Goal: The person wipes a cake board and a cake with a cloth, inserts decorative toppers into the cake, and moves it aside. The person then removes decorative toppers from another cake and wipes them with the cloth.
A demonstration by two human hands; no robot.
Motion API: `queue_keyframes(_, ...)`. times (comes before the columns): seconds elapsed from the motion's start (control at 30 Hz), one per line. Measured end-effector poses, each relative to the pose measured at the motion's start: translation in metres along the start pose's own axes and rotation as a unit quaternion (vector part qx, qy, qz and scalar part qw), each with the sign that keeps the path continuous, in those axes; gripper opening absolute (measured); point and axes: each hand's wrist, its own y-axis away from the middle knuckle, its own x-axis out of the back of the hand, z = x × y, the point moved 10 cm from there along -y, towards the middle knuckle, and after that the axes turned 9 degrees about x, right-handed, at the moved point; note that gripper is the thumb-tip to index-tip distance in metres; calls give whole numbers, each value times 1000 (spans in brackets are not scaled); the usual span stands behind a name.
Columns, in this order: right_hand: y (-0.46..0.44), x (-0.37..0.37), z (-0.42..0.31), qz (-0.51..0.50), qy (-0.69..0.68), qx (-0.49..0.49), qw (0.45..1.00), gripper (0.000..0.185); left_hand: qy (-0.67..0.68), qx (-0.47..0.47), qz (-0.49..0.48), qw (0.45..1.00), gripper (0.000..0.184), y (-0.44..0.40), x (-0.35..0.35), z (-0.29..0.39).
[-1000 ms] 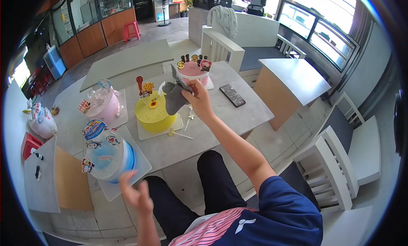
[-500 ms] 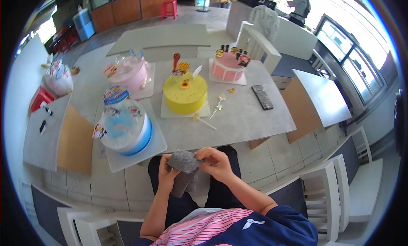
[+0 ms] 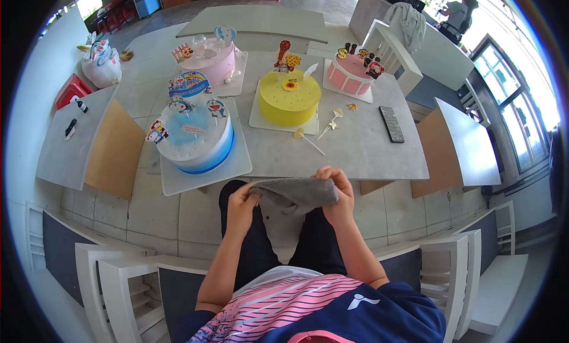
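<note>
A grey cloth (image 3: 293, 195) is stretched between my two hands above my lap, just in front of the table edge. My left hand (image 3: 242, 208) is closed on its left end. At the other end, my right hand (image 3: 339, 196) pinches the cloth between thumb and fingers. The cloth sags a little in the middle, and a fold shows on its lower side. Nearest to my left hand stands a blue-and-white cake (image 3: 195, 138) with cartoon toppers, on a white board (image 3: 240, 159). A yellow cake (image 3: 288, 103) with sunflower decorations stands farther back.
Two pink cakes (image 3: 207, 67) (image 3: 349, 75) stand toward the back of the grey table (image 3: 361, 156). Loose toppers on sticks (image 3: 311, 142) and a dark phone (image 3: 391, 125) lie on the right half. White chairs (image 3: 130, 272) are around me. Another person (image 3: 459, 17) is far off at upper right.
The bunched cloth has been spread out sideways and raised toward the table edge. My hands have moved farther apart. The camera view has shifted, so the table sits higher and more to the right.
</note>
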Motion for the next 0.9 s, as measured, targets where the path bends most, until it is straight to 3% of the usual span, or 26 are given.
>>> queue_keyframes(0.03, 2, -13, 0, -65, -7, -5, 998, 13, 9, 56, -41, 998, 22, -4, -2, -17)
queue_keyframes(0.07, 2, -12, -2, -63, -6, -5, 998, 13, 17, 111, -82, 990, 16, -4, -8, -31)
queue_keyframes(0.1, 5, -20, 5, -118, -9, -47, 992, 11, 16, 111, -85, 990, 16, -2, -10, -30)
queue_keyframes(0.17, 9, -23, 10, -169, -11, -86, 982, 10, -10, -83, 15, 996, 13, 12, 6, 13)
queue_keyframes(0.2, 7, -5, 19, -105, -1, -118, 987, 10, -12, -82, 12, 996, 13, 18, 7, 18)
queue_keyframes(0.23, 7, 13, 29, -42, 8, -150, 988, 11, 156, 24, 21, 987, 13, 18, 19, 2)
queue_keyframes(0.27, 5, 20, 35, -41, 8, -147, 988, 11, 318, 129, 30, 939, 13, 23, 23, -19)
queue_keyframes(0.37, -1, 34, 53, -62, 101, -191, 974, 10, 336, 153, 39, 929, 16, 34, 26, -32)
queue_keyframes(0.43, -14, 28, 62, -158, 243, -228, 930, 12, 360, 191, 67, 911, 15, 45, 26, -39)
queue_keyframes(0.53, -84, 61, 52, -123, 290, -148, 937, 15, 338, 114, -5, 934, 17, 52, 40, -41)
queue_keyframes(0.63, -172, 93, 30, -23, 375, -81, 923, 19, 320, 123, 56, 938, 20, 65, 47, -34)
queue_keyframes(0.7, -224, 104, 19, -7, 458, 20, 888, 26, 324, 120, 76, 935, 20, 70, 50, -32)
queue_keyframes(0.73, -250, 119, 30, -13, 457, 23, 889, 26, 314, 126, 88, 937, 20, 72, 52, -33)
queue_keyframes(0.8, -282, 101, 22, -80, 600, 202, 770, 34, 306, 125, 103, 938, 20, 75, 55, -34)
queue_keyframes(0.83, -289, 94, 24, -85, 595, 207, 772, 34, 321, 118, 92, 935, 20, 75, 55, -34)
queue_keyframes(0.9, -299, 79, 43, -150, 703, 125, 684, 38, 337, 101, 84, 932, 20, 75, 57, -33)
